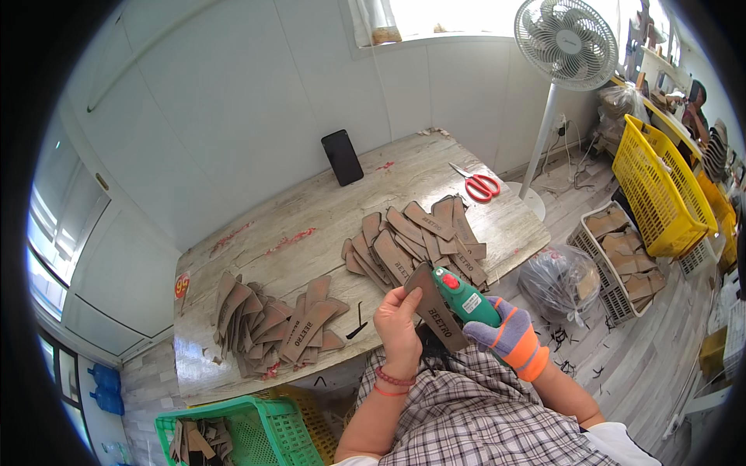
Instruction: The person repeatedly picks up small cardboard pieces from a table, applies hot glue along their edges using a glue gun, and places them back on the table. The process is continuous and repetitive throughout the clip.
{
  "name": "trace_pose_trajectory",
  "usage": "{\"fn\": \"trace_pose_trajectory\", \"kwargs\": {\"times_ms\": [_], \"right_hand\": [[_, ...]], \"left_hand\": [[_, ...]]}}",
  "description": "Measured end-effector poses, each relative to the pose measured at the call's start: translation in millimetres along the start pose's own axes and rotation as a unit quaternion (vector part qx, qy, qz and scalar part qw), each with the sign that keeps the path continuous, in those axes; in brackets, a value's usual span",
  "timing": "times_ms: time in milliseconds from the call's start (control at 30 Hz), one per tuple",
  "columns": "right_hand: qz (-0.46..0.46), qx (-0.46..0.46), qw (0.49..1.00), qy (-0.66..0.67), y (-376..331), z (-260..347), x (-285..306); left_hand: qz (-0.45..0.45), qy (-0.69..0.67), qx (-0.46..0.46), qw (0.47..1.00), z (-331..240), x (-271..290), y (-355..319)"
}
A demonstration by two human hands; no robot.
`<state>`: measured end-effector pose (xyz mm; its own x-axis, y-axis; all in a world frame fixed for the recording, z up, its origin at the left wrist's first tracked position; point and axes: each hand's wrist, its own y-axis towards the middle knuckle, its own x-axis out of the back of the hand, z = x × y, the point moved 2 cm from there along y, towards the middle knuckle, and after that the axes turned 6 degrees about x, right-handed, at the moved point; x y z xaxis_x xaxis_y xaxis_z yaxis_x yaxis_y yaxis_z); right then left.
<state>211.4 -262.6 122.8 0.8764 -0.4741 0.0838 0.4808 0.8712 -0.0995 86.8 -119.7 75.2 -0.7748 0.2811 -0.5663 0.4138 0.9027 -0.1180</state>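
Note:
My bare left hand (399,318) pinches the upper left edge of a flat brown piece (437,312) with dark print, held tilted above the table's front edge. My right hand (513,338), in a purple and orange glove, is wrapped round a green hand-held power tool (468,301) with a red part near its head. The tool's head lies close against the right edge of the piece; its working tip is hidden. Just beyond my hands, a pile of similar brown pieces (396,264) lies on the table. A second pile (252,322) lies to the left.
Red-handled scissors (482,187) and a black phone (343,158) are on the table (287,210). A white fan (566,40) stands beyond its right corner. Right of it are a clear plastic bag (558,281) and crates (664,190); a green crate (272,427) stands at lower left.

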Motion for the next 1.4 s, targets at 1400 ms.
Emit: {"fn": "trace_pose_trajectory", "kwargs": {"times_ms": [1400], "right_hand": [[0.105, -0.005, 0.988, -0.115, -6.4, 13.4, 17.9]], "left_hand": [[0.116, 0.343, -0.073, 0.929, -76.2, 27.3, 8.9]]}}
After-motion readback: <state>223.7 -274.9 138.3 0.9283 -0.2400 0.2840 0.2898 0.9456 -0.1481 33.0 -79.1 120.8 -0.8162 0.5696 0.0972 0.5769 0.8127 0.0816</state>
